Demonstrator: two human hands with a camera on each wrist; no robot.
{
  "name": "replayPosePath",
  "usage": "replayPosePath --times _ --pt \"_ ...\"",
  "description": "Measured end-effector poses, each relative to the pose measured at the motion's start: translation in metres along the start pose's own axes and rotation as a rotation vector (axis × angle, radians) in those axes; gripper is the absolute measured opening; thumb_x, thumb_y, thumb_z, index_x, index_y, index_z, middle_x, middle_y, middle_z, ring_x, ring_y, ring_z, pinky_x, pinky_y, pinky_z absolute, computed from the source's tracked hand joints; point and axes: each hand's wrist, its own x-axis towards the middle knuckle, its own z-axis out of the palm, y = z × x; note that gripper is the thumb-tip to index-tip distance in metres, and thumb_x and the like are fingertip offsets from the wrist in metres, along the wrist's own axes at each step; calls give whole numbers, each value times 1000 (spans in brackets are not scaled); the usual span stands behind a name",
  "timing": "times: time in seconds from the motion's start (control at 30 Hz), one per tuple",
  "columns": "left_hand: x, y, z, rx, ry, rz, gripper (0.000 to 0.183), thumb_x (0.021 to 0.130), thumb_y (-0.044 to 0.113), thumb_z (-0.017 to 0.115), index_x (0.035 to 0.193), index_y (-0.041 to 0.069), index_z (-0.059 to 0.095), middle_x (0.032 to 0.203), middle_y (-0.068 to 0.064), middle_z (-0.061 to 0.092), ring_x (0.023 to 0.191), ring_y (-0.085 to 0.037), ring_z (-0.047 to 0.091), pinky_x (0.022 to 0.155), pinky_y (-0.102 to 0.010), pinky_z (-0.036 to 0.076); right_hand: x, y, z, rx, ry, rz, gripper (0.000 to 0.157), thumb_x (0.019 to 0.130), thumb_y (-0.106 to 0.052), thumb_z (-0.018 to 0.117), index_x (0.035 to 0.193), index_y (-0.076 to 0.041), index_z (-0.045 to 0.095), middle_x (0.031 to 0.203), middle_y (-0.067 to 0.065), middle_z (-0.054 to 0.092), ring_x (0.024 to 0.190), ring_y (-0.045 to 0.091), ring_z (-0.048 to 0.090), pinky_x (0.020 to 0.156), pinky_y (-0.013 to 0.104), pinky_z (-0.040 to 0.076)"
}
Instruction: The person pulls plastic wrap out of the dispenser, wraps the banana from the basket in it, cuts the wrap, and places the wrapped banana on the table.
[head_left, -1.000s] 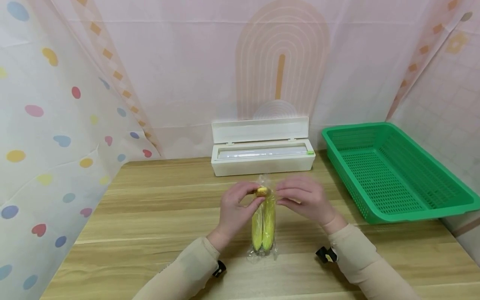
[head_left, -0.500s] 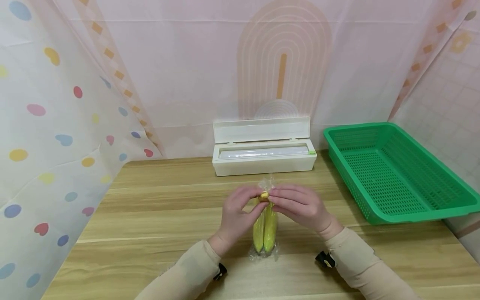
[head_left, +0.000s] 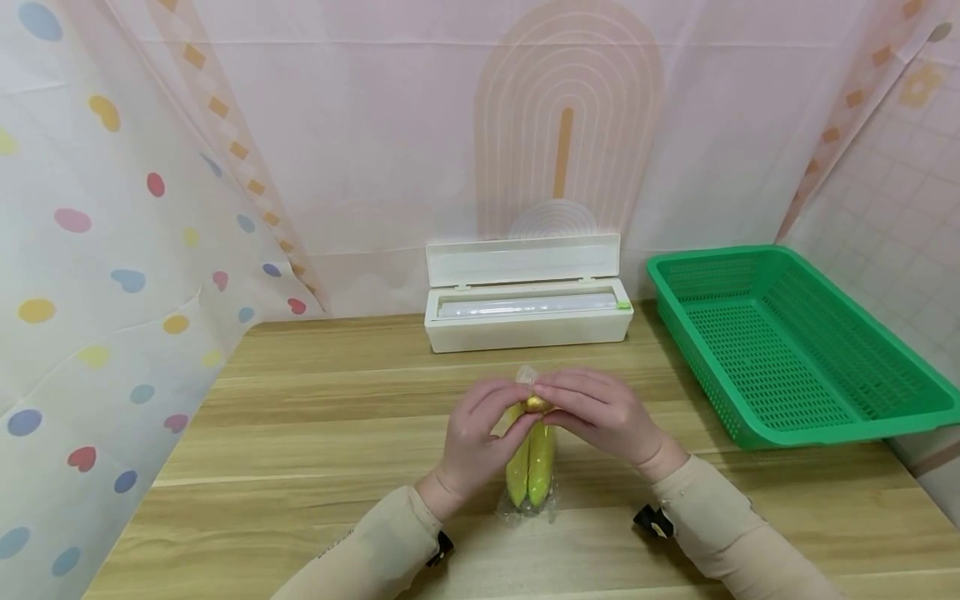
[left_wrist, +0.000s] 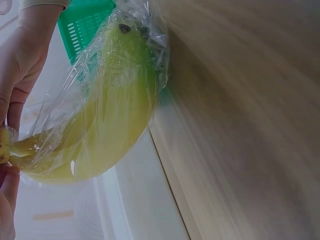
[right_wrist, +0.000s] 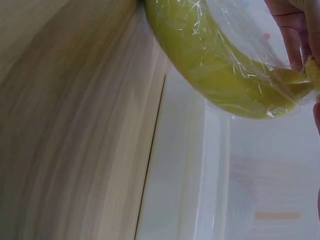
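Two bananas (head_left: 538, 467) wrapped together in clear plastic film (head_left: 517, 510) are held over the middle of the table, stem end up and toward the back. My left hand (head_left: 480, 437) pinches the stem end between thumb and fingers. From the other side, my right hand (head_left: 606, 417) pinches the film around the same stem end, its fingertips meeting the left ones. A tuft of film sticks up behind the fingers. In the left wrist view the film lies loose and wrinkled over the bananas (left_wrist: 115, 120); the right wrist view shows their curved side (right_wrist: 215, 65).
Behind the hands a white cling film dispenser (head_left: 528, 333) stands with its lid raised and a roll inside. At the right sits a green plastic basket (head_left: 847, 433). A patterned cloth (head_left: 375, 150) hangs behind the wooden table (head_left: 300, 433).
My right hand has come in from the right to the stem end and now pinches there with the left. The film tuft has been drawn down and gathered.
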Motion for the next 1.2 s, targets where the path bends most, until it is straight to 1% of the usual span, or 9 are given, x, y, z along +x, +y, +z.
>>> replayPosePath --times 0.13,0.23,0.37,0.5,0.77,0.87,1.0,1.13,1.2 --pt "0 0 0 7 13 26 21 87 10 76 103 -1 70 97 -9 69 88 -22 65 85 -28 55 -1 -1 0 43 -17 50 29 95 -13 66 115 8 68 108 16 71 93 27 70 87 31 56" --pt "0 0 0 4 22 49 19 91 13 73 102 -2 70 97 -10 69 88 -22 65 85 -28 55 -2 -3 0 47 -32 86 28 97 -14 63 116 7 67 109 15 70 93 27 70 87 29 56" --pt "1 0 -1 4 20 86 19 95 16 68 101 -2 69 96 -10 67 88 -23 65 85 -29 55 -3 -5 0 24 -50 104 27 99 -15 61 115 6 67 109 15 70 93 27 70 87 29 56" --pt "2 1 -1 11 12 128 17 96 15 66 100 -2 69 97 -10 67 88 -23 64 84 -28 55 -3 -6 0 6 -64 105 25 100 -14 59 113 6 67 107 15 70 92 26 70 87 28 56" --pt "4 2 -2 37 12 216 16 96 13 65 97 -3 67 98 -12 65 88 -24 65 85 -28 55 -2 -8 0 -26 -75 62 20 100 -13 58 107 4 66 105 14 70 91 25 70 85 29 57" --pt "6 1 -4 17 -7 253 17 97 13 65 98 -4 68 99 -13 65 88 -24 65 86 -28 55 -1 -8 -1 -38 -74 35 19 100 -11 57 106 5 65 104 15 71 91 25 70 84 30 57" --pt "9 -2 -10 -39 -40 291 22 96 15 67 102 -6 68 101 -14 67 91 -25 66 88 -30 55 -1 -9 -3 -67 -77 -6 19 100 -10 56 108 5 64 104 15 71 90 25 70 82 31 58" --pt "10 -6 -18 -60 -43 292 22 94 15 69 103 -5 69 101 -15 67 92 -26 67 87 -32 56 0 -10 -5 -97 -74 -33 19 100 -9 56 109 6 63 105 15 70 90 25 70 79 32 59" --pt "9 -9 -21 -57 -58 263 22 95 16 68 103 -4 70 102 -15 68 93 -27 67 88 -33 56 0 -11 -5 -110 -69 -35 19 101 -9 55 110 6 63 105 15 70 89 24 70 78 32 59"
